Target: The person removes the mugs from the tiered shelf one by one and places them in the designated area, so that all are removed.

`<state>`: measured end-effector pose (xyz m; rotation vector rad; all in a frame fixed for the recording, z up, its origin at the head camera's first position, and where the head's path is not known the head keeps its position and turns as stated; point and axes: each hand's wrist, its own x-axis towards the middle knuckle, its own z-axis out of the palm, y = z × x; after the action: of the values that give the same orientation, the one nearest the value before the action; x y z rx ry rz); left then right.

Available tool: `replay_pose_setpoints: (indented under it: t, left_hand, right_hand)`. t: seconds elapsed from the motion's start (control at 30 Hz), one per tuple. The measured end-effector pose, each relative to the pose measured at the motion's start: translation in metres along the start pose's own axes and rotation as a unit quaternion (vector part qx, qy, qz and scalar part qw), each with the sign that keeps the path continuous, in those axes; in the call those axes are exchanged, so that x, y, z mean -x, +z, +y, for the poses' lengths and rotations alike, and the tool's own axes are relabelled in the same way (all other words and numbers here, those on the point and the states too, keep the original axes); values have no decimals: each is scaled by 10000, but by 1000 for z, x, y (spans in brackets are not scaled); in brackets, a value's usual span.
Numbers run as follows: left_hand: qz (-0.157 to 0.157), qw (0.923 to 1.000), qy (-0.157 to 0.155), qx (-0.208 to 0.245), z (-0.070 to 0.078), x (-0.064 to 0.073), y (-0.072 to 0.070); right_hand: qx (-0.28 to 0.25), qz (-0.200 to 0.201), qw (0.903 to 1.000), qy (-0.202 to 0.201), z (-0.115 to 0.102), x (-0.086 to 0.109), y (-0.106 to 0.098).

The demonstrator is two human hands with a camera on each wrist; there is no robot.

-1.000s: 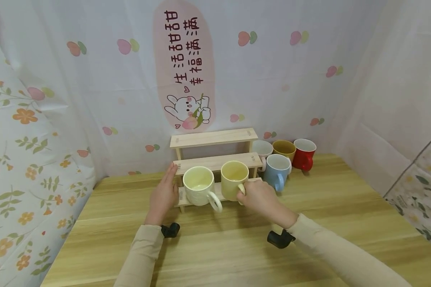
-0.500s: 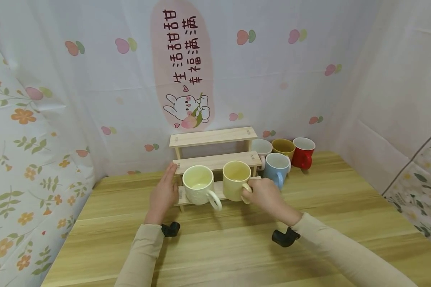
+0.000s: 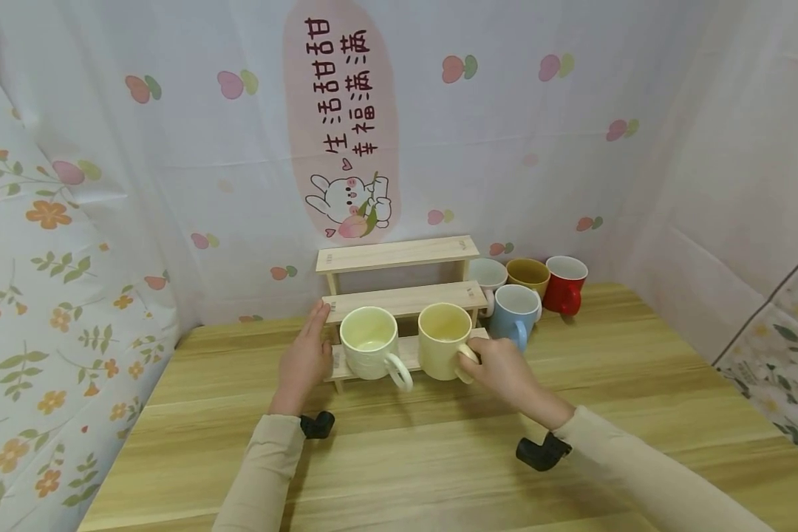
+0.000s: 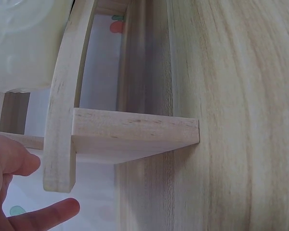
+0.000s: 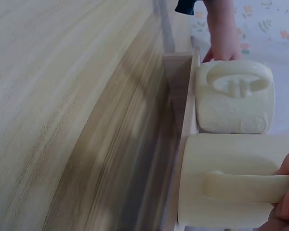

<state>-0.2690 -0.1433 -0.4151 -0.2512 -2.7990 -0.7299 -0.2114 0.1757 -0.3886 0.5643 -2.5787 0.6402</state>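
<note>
A three-step pale wooden rack (image 3: 402, 299) stands at the back of the table. On its lowest step sits a pale green mug (image 3: 366, 362), its handle turned toward me. To that mug's right is a pale yellow mug (image 3: 435, 360), upright at the same step. My right hand (image 3: 503, 369) grips the yellow mug's handle (image 5: 250, 188), seen in the right wrist view with thumb and fingers at its end. My left hand (image 3: 304, 362) rests at the rack's left end with fingers extended. In the left wrist view, two fingers (image 4: 48, 215) lie beside the wooden end piece (image 4: 62, 139).
Right of the rack stand a blue mug (image 3: 513, 314), a whitish mug (image 3: 487, 272), a mustard mug (image 3: 528, 272) and a red mug (image 3: 564, 287). A printed cloth (image 3: 239, 185) hangs behind the wood-grain table (image 3: 399, 473).
My right hand has moved the yellow mug to the right along the lowest step, widening the gap from the pale green mug. The left hand stays at the rack's end.
</note>
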Motion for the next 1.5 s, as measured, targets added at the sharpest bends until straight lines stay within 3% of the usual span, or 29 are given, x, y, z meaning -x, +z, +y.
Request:
replay_pose_setpoints:
  t: [0.6,0.77,1.0,1.3,1.5]
  left_hand:
    - [-68,9999,-99,-66,-3,1,3]
    - [-78,9999,-93,-64,-3,1,4]
    - [-54,9999,-87,-76,-2,0,4]
    - [-34,10000,-80,10,-1,0,4]
    - [114,9999,-13,60,0,-1,4]
  right_hand:
    - [-584,-236,9960,626,5,15,-20]
    - [-745,-91,9932,892,5,23,-25]
    - [-754,96,9936,841,7,33,-29]
    - [-893,-44,9903,1063,11,51,-41]
    - [-701,133,9907,1160,20,66,-52]
